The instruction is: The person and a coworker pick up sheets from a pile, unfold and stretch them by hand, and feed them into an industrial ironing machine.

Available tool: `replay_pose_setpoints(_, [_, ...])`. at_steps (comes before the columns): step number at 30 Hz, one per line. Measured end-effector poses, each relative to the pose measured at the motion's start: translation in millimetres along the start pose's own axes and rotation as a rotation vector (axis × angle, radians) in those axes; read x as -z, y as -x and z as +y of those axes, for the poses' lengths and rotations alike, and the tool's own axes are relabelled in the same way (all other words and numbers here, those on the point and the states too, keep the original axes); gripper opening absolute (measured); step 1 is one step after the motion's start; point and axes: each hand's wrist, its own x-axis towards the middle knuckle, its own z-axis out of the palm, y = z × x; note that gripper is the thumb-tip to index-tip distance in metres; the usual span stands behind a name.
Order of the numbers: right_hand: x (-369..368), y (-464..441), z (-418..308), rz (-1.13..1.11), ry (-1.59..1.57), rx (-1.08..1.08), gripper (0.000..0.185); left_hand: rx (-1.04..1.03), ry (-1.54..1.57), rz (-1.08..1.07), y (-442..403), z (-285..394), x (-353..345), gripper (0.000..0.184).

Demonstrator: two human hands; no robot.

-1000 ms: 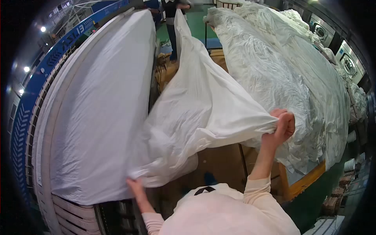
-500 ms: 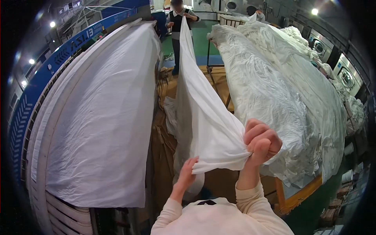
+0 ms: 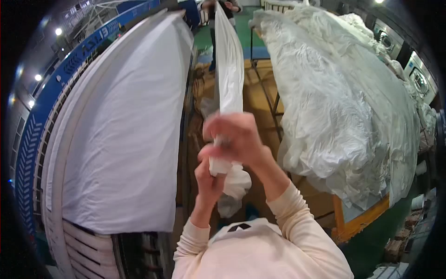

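Note:
A long white sheet (image 3: 230,79) stretches away from me, bunched into a narrow band, up to another person's hands at the far end. My right hand (image 3: 237,137), somewhat blurred, is closed around the near part of the sheet. Just below it and to the left, my left hand (image 3: 210,179) grips the same cloth, the two hands almost touching. Loose folds of the sheet hang beneath them. The exact edge between my fingers is hidden.
On the left, a flat white sheet (image 3: 125,121) lies over a long machine with a blue side panel (image 3: 65,76). A big heap of crumpled white linen (image 3: 325,107) rests on a wood-edged table (image 3: 362,218) at right. Front-loading washers (image 3: 418,79) stand beyond it.
My right hand has swung left and in toward my left hand, so the sheet has gone from spread wide to a narrow band. My view has tilted downward slightly.

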Motion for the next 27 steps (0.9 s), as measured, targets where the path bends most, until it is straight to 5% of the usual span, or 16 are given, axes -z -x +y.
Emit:
replay_pose_setpoints(2, [-14.3, 34.6, 46.0, 0.202, -0.540, -0.254, 0.032, -0.086, -0.134, 0.068, -3.5, 6.4, 15.4, 0.026])
replay_pose_setpoints(5, [-41.6, 128.5, 60.3, 0.597, -0.544, -0.818, 0.045, -0.101, -0.151, 0.034, -7.6, -8.6, 46.5, 0.039])
replay_pose_setpoints(8, [-72.1, 173.5, 30.3, 0.290, -0.763, -0.988, 0.052, -0.086, -0.150, 0.005, -23.4, 4.1, 52.3, 0.045])
replay_pose_setpoints(9, [-76.6, 162.7, 15.6, 0.275, -0.684, -0.847, 0.054, -0.084, -0.129, -0.030, -24.7, 5.3, 53.3, 0.042])
replay_pose_setpoints(11, [-83.0, 140.6, 2.0, 0.536, -1.051, -0.879, 0.046, -0.082, -0.217, -0.061, -26.3, 7.3, 54.0, 0.037])
replay_pose_setpoints(14, [-75.7, 113.0, -13.2, 0.296, -0.820, -0.943, 0.034, -0.092, -0.477, -0.015, -29.0, 6.7, 55.4, 0.028])
replay_pose_setpoints(17, [-80.9, 150.6, 27.4, 0.426, -0.585, -0.982, 0.034, -0.056, -0.616, 0.088, -34.7, 0.4, 80.0, 0.023])
replay_pose_setpoints(18, [-65.9, 149.7, 24.7, 0.288, -0.063, -0.744, 0.033, -0.007, -0.666, 0.108, -39.4, 2.6, 97.6, 0.023])
replay_pose_setpoints(19, [-57.5, 151.9, 25.3, 0.272, 0.011, -0.724, 0.032, 0.043, -0.715, 0.126, -42.5, 5.4, 109.5, 0.023])
replay_pose_setpoints(22, [-38.3, 157.0, 24.9, 0.261, 0.254, -0.627, 0.032, -0.186, -0.850, 0.236, -43.2, 16.1, 116.0, 0.031])
replay_pose_setpoints(25, [-47.5, 182.9, 23.1, 0.116, 0.228, -0.401, 0.036, -0.451, -0.923, 0.316, -56.4, 34.7, 113.3, 0.023])
replay_pose_setpoints(27, [-55.7, 182.3, -15.6, 0.191, -0.022, -0.434, 0.032, -0.412, -0.896, 0.383, -61.0, 34.3, 121.8, 0.025])
